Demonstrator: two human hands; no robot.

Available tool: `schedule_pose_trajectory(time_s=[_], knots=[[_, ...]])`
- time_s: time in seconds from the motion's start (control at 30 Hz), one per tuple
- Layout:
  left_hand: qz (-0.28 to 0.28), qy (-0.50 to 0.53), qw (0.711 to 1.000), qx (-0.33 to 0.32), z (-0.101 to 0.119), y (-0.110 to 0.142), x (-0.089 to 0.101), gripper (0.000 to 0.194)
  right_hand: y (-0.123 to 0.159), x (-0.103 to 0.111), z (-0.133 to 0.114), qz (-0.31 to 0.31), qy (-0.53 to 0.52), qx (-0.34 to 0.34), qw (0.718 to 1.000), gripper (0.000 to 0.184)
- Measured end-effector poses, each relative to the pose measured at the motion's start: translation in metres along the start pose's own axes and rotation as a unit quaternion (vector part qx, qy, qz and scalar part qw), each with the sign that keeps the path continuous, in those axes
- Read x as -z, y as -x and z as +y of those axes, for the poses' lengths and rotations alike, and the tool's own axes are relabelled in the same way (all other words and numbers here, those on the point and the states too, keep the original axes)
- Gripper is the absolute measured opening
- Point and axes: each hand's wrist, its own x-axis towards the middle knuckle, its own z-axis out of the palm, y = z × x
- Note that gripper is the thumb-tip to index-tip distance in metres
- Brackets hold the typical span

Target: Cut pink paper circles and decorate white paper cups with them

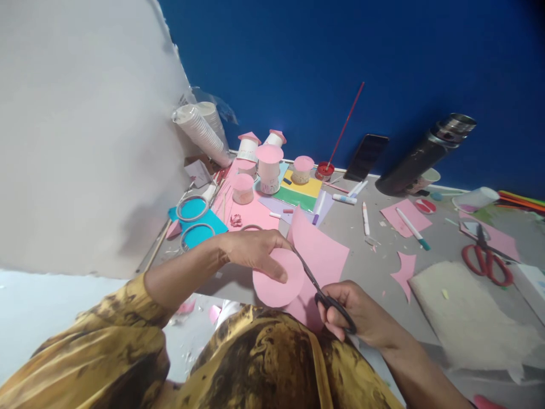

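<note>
My left hand (266, 255) is closed on a pink paper circle (272, 287), its thumb lying across the top face. In my right hand (343, 312) is a pair of black-handled scissors (313, 278), fingers through the loops. The blades point up and left and run along the circle's right edge. A larger pink paper sheet (321, 255) lies behind and under the blades, with one corner curling up. Whether the blades are apart is hard to make out.
Several paper cups with pink paper tops, one a tall cup (269, 176), stand at the back. Red-handled scissors (485, 264) and a beige cloth-like piece (468, 318) lie to the right. A dark flask (419, 153) leans by the blue wall. Stacked cups (202, 133) are at left.
</note>
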Motion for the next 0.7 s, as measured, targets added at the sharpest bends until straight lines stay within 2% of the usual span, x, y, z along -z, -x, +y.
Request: schedule_pose_trajectory(time_s=[0.23,0.3,0.4,0.5,0.63,0.7], knots=[[-0.014,0.008,0.999,-0.040,-0.001,0.000,0.001,0.024,-0.003,0.001,-0.001,0.028,-0.013,-0.005,1.000,0.046],[0.016,0.024,0.999,-0.031,-0.004,0.003,0.000,0.020,-0.004,0.005,-0.002,0.073,-0.001,0.008,0.997,0.049],[0.098,0.072,0.993,-0.007,-0.010,0.007,-0.004,0.022,-0.006,0.015,0.000,0.186,0.079,0.032,0.979,0.047],[0.167,0.163,0.972,0.003,-0.020,0.011,-0.011,0.029,-0.007,0.027,0.011,0.296,0.238,0.035,0.924,0.043],[0.264,0.282,0.922,-0.015,-0.038,0.007,-0.030,0.037,-0.005,0.042,0.027,0.385,0.460,-0.018,0.800,0.019],[0.307,0.336,0.890,-0.032,-0.046,0.001,-0.045,0.039,-0.003,0.050,0.031,0.407,0.520,-0.052,0.749,0.016]])
